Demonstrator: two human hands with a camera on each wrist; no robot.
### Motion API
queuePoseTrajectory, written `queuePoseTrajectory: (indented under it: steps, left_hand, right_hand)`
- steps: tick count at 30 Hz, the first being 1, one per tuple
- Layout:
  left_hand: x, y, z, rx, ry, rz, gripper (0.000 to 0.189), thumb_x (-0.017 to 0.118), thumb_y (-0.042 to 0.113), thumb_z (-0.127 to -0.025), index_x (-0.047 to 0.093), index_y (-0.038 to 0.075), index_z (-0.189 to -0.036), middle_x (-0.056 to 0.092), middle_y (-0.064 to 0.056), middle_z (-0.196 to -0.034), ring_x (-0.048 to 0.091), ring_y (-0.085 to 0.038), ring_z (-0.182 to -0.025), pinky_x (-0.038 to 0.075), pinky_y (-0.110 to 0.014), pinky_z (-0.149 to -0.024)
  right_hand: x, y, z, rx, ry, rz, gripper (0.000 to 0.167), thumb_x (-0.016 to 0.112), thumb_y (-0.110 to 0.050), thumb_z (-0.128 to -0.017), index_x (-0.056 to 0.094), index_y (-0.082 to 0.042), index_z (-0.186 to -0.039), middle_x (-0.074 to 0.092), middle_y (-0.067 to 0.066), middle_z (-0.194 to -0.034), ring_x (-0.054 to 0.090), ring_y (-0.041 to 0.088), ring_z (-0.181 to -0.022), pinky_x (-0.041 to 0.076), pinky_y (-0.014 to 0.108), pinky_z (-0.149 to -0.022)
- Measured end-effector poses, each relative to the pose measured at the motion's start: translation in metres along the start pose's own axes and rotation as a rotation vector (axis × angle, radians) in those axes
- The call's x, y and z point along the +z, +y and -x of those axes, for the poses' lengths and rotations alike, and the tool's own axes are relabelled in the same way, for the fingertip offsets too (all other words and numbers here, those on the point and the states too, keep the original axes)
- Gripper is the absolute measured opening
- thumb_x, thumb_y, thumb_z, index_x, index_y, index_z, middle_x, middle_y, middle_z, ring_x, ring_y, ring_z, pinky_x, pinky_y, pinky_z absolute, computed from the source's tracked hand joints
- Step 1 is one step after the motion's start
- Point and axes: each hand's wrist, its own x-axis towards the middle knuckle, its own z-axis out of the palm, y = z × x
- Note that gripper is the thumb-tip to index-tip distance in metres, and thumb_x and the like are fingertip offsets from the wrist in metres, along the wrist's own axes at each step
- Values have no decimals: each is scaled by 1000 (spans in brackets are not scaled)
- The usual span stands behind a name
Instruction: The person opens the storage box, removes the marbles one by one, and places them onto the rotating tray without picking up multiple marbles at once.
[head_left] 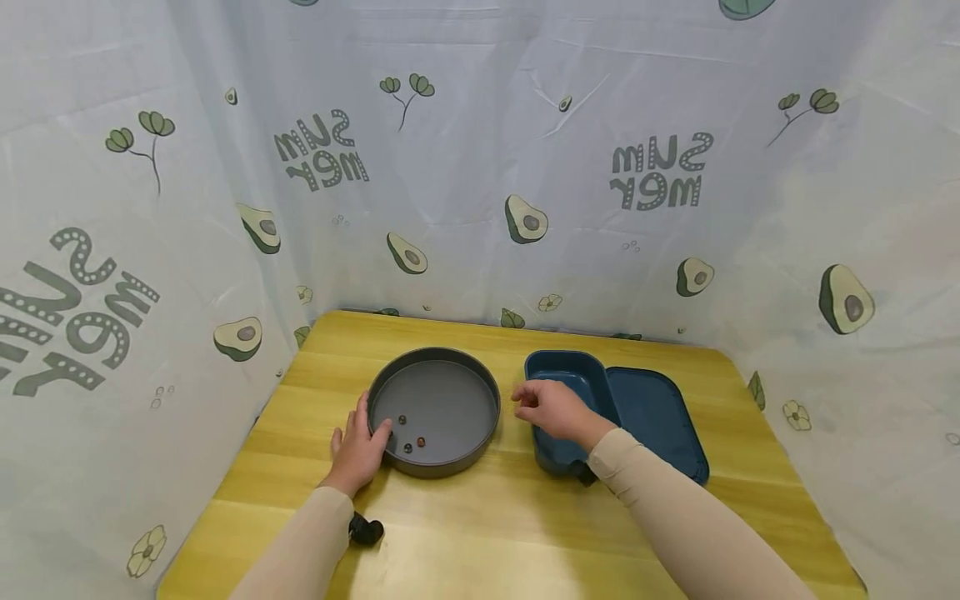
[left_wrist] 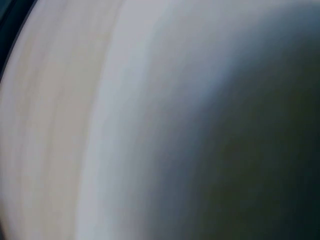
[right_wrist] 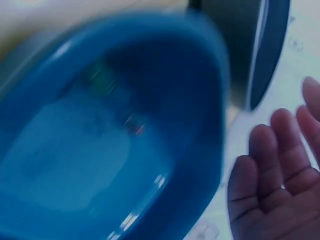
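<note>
A round grey pan (head_left: 442,408) sits on the table with several small, dark and reddish-brown balls (head_left: 421,442) in its near left part. My left hand (head_left: 358,454) holds the pan's left rim, thumb over the edge and fingers along the outer wall. Over the left side of a blue rectangular box (head_left: 558,458) hovers my right hand (head_left: 558,410), its fingers loosely bent toward the pan. In the right wrist view nothing shows in that hand (right_wrist: 280,200). Blurred green and reddish small things (right_wrist: 134,125) lie inside the box. The left wrist view is too blurred to read.
A flat blue lid (head_left: 656,421) lies against the box's right side. Black wrist-camera pieces (head_left: 366,530) show near both forearms. The yellow wood-patterned table (head_left: 465,542) is enclosed at the back and sides by a printed curtain (head_left: 465,167).
</note>
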Motion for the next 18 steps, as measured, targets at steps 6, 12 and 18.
queuePoseTrajectory:
  steps: [6, 12, 18]
  left_hand:
    - [0, -1, -10, -19, -45, -4, 77, 40, 44, -112, -2, 20, -171, 15, -26, -174, 9, -49, -162, -13, -70, -125]
    - [0, 1, -8, -15, -36, -9, 77, 40, 44, -112, -1, 18, -171, 17, -28, -173, 15, -51, -160, -12, -70, -125]
    - [0, 3, -2, -12, -21, -10, 77, 41, 44, -112, 1, 17, -171, 19, -30, -172, 23, -53, -157, -10, -71, -125]
  right_hand:
    - [-15, 33, 15, 54, -44, 117, 26, 74, -17, -99, 74, -9, -124, 74, 4, -111, 69, 21, -101, 61, 42, -86]
    - [-15, 52, 22, 84, -118, 148, 23, 78, -15, -95, 76, -10, -117, 75, 3, -106, 70, 19, -94, 61, 40, -83]
    - [-7, 62, 25, 98, -189, 171, 15, 82, -13, -91, 78, -12, -105, 74, -1, -96, 65, 14, -84, 59, 37, -79]
